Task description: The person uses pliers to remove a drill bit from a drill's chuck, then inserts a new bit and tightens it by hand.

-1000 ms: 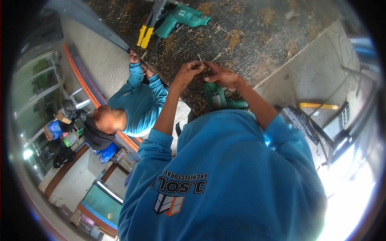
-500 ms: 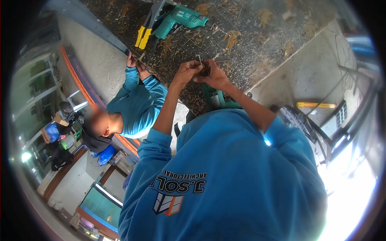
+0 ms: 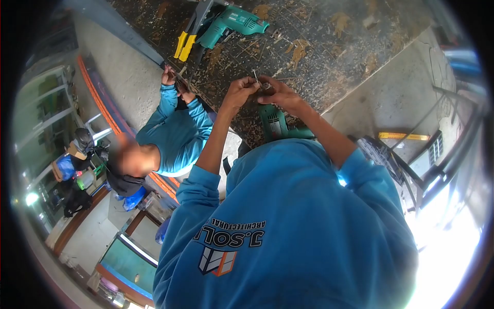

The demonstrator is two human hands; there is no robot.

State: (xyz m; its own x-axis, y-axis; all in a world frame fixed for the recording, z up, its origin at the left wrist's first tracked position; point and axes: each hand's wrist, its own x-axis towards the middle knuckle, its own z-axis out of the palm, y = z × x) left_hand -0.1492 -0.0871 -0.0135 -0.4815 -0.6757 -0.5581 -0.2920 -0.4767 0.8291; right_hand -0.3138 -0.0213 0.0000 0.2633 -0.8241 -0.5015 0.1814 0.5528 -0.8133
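Observation:
My left hand [image 3: 240, 93] is closed in a pinch on a thin, light metal pin [image 3: 255, 75], which points up past the fingertips; its exact kind is too small to make out. Just to the right is my right hand [image 3: 282, 97], its index finger and thumb apart around a dark gap. Its fingertips come close to the left ones. Beneath my right hand lies a green power drill [image 3: 274, 123], partly hidden by my shirt. A second green drill [image 3: 237, 21] rests farther up the table, beside a tool with yellow handles [image 3: 185, 46].
The dark, worn table [image 3: 329, 56] is strewn with chips. At left, another person [image 3: 175, 129] in a blue top has both hands near the end of a long grey metal bar [image 3: 123, 33]. A yellow level-like bar [image 3: 404, 136] and metal frames lie at right.
My right hand has shifted slightly right and down, and its index finger and thumb have spread. My left hand stays nearly still with the pin. The other person's head and hands moved slightly.

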